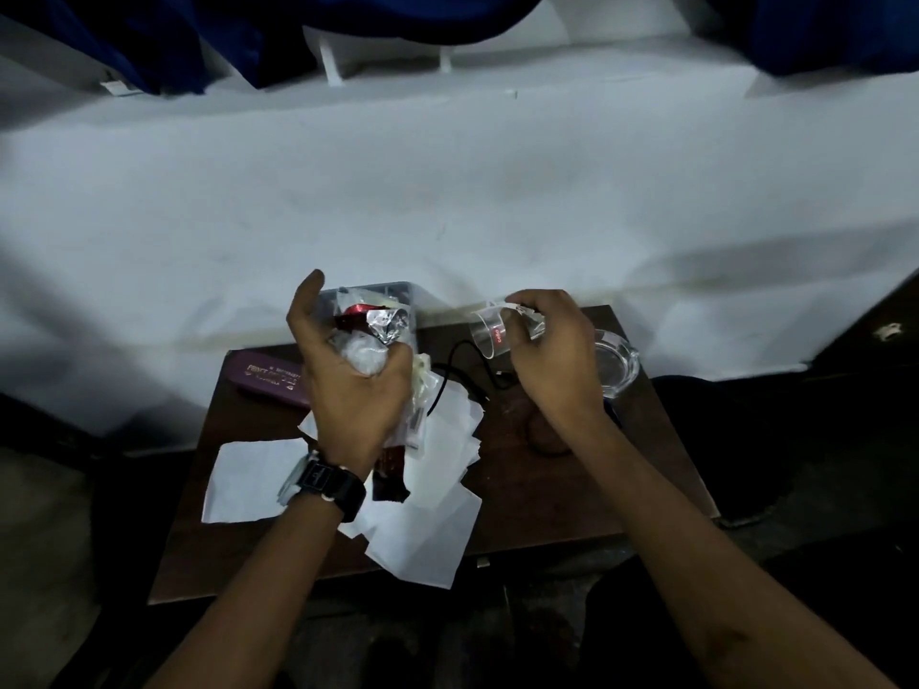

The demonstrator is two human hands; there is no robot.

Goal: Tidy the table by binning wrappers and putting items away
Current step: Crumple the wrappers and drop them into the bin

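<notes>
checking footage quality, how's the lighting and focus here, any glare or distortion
Head view: dim overall, the table dark, the white sheet brightest; the foil wrapper in the left hand glints; the clear cup in the right hand looks soft; wide-angle bowing toward the edges.

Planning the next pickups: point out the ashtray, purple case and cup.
ashtray [620, 361]: head view, right rim.
purple case [263, 377]: head view, printed top face.
cup [490, 335]: head view, clear side wall.
</notes>
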